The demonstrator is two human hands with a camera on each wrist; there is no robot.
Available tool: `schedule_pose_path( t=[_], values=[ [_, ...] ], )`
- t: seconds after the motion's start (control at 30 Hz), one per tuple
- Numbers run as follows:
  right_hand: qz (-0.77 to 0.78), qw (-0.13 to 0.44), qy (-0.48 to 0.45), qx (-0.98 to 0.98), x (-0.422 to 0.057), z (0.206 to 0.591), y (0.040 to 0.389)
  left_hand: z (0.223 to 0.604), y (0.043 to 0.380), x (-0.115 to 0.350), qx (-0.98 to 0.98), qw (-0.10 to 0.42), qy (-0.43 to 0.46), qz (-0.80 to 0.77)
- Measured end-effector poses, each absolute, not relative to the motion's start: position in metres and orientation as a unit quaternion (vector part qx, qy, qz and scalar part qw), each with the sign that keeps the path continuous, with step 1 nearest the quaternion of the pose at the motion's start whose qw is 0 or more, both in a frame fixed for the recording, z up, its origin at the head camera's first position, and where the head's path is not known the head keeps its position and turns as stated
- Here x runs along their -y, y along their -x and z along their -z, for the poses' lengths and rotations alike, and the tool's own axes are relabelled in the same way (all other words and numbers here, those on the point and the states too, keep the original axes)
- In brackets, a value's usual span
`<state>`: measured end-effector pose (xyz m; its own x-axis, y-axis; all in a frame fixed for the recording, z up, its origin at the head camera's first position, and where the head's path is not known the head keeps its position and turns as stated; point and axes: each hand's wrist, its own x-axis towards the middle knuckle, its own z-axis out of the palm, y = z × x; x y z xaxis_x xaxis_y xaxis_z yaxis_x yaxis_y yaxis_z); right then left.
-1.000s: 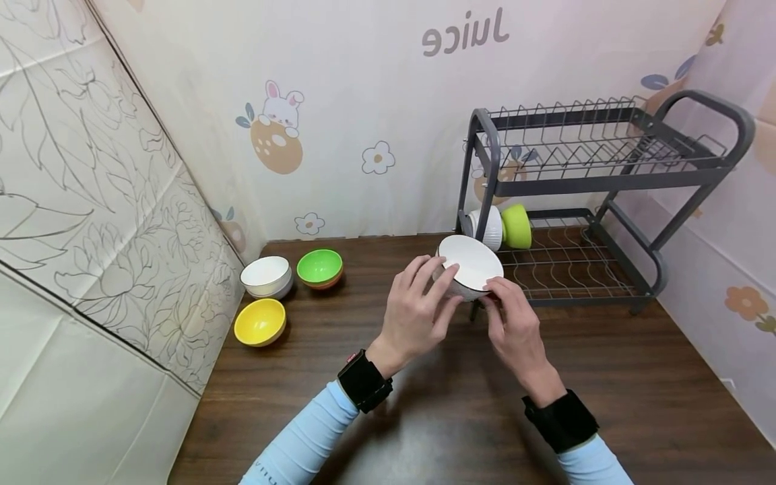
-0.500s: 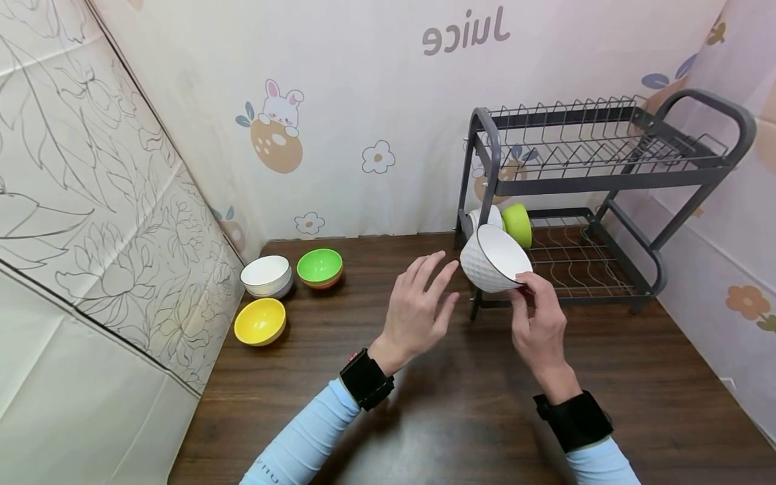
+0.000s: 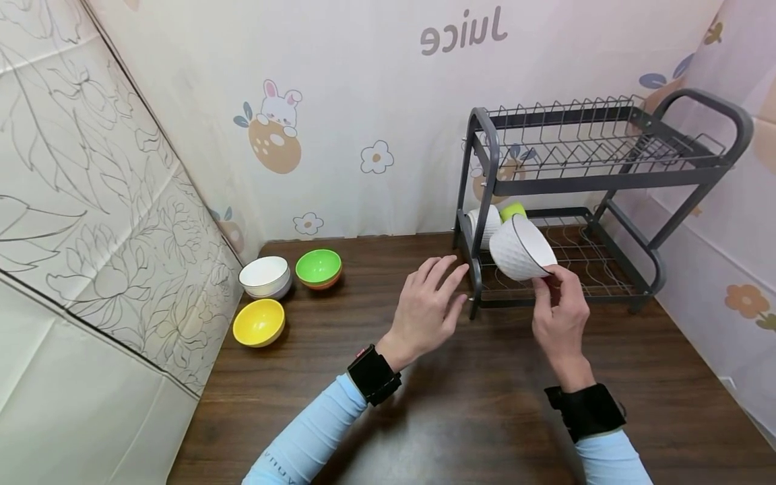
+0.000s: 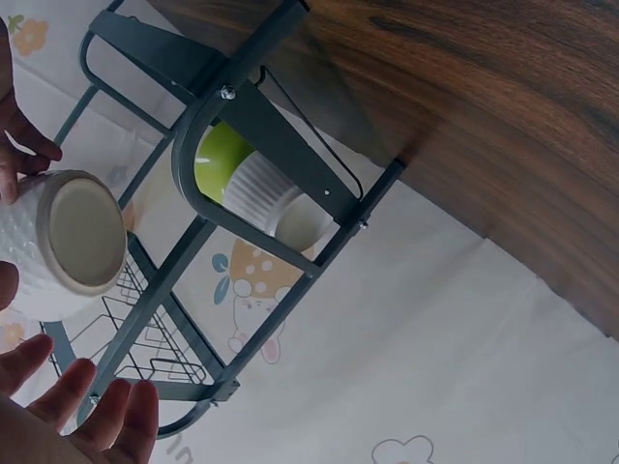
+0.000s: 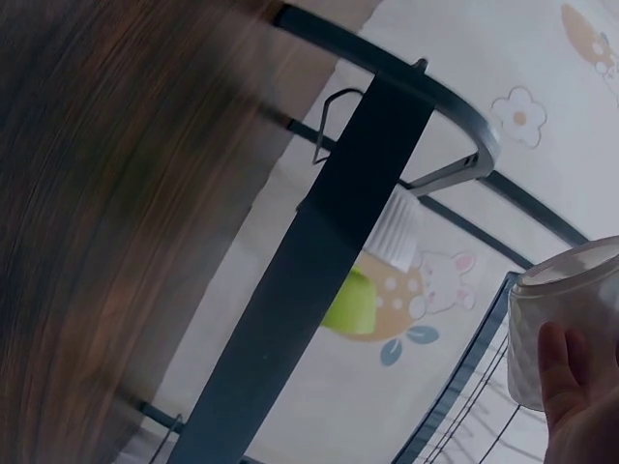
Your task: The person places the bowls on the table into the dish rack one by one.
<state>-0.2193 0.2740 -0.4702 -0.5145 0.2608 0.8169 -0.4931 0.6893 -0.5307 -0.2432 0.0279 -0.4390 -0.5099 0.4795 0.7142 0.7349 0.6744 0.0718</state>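
A white bowl [image 3: 518, 250] with a textured outside and a dark rim is tilted on its side in front of the rack's lower tier. My right hand [image 3: 560, 310] pinches its rim at the lower right. In the left wrist view the bowl's round foot [image 4: 87, 232] faces the camera. My left hand [image 3: 427, 306] hovers left of the rack, fingers spread and apart from the bowl. Behind, on the lower tier, a white ribbed bowl [image 3: 483, 225] and a green bowl [image 3: 513, 209] stand on edge; the held bowl partly hides the green one.
The dark two-tier dish rack [image 3: 606, 180] stands at the right against the wall. On the left of the wooden table [image 3: 364, 404] are a white bowl [image 3: 264, 273] stacked on another, a green bowl [image 3: 318, 266] on an orange one, and a yellow bowl [image 3: 259, 323].
My left hand has let go of the white bowl. My right hand has carried it right, toward the rack's lower tier, turning its side outward. The left hand has shifted slightly right.
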Motion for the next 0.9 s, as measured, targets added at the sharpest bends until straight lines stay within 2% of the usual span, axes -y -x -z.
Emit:
schedule_pose_path(
  t=[0.3,0.9],
  values=[
    [-0.407,0.473,-0.025,0.781,-0.297,0.466,0.239,0.443,0.245,-0.032,0.864,0.303,0.363,0.172],
    [-0.471,0.345,0.090,0.807,-0.356,0.445,0.312,0.450,0.251,-0.045,0.884,0.263,0.367,0.121]
  ],
)
